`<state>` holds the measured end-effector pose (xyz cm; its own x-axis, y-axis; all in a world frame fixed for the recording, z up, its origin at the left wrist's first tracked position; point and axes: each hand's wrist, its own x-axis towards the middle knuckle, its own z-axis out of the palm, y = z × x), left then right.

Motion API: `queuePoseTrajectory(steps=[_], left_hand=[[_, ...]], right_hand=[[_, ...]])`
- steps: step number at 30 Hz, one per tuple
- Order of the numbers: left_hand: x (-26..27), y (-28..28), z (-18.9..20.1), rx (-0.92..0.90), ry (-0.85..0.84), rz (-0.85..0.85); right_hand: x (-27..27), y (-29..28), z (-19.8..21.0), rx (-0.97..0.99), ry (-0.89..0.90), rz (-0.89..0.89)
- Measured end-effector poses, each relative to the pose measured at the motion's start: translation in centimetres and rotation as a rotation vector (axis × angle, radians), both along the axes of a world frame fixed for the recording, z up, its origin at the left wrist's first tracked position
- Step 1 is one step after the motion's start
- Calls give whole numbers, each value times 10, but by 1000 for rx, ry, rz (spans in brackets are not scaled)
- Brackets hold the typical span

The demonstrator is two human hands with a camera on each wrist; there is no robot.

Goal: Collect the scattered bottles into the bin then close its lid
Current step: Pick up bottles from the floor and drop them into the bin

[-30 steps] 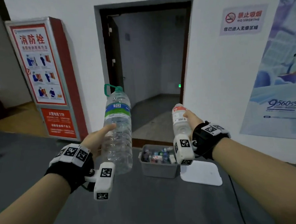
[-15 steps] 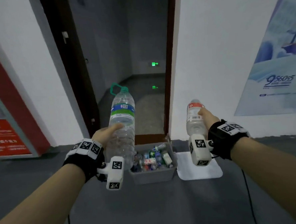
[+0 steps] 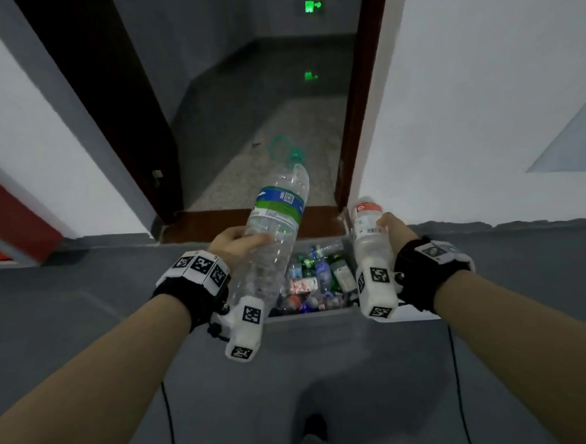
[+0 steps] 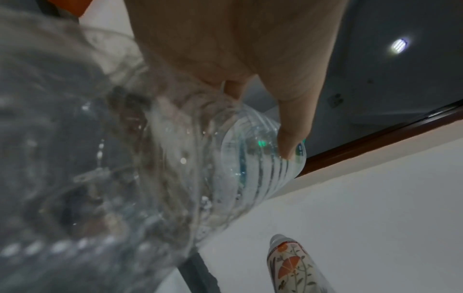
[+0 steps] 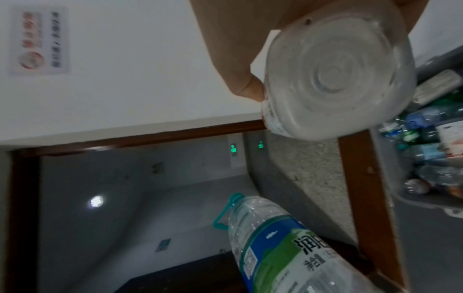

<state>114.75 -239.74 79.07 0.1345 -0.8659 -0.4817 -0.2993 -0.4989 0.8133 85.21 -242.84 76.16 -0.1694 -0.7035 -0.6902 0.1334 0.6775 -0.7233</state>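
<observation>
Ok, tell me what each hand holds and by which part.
Left hand grips the large clear bottle mid-body; right hand grips the small bottle around its labelled upper body.

The person has walked up to the open bin (image 3: 311,318), which a second ago sat farther off on the floor. Both hands have dropped from chest height: the left hand (image 3: 233,244) now tips the big bottle (image 3: 271,230) to the right over the bin, and the right hand (image 3: 393,227) holds the small bottle (image 3: 367,231) above its right edge.
</observation>
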Motion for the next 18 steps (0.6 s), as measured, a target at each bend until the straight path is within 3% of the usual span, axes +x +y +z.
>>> queuePoseTrajectory(steps=[3, 7, 11, 15, 18], left_hand=[[6, -32, -36, 48, -68, -25], [14, -66, -99, 114, -109, -18], [18, -100, -166, 209, -127, -55], [19, -130, -216, 222, -228, -195], [22, -151, -255, 199, -312, -304]], right_hand=[[9, -27, -22, 133, 67, -39], [8, -59, -65, 163, 168, -120], [5, -85, -131, 241, 105, -127], [-2, -116, -212, 334, 100, -98], [14, -138, -234, 393, 115, -68]])
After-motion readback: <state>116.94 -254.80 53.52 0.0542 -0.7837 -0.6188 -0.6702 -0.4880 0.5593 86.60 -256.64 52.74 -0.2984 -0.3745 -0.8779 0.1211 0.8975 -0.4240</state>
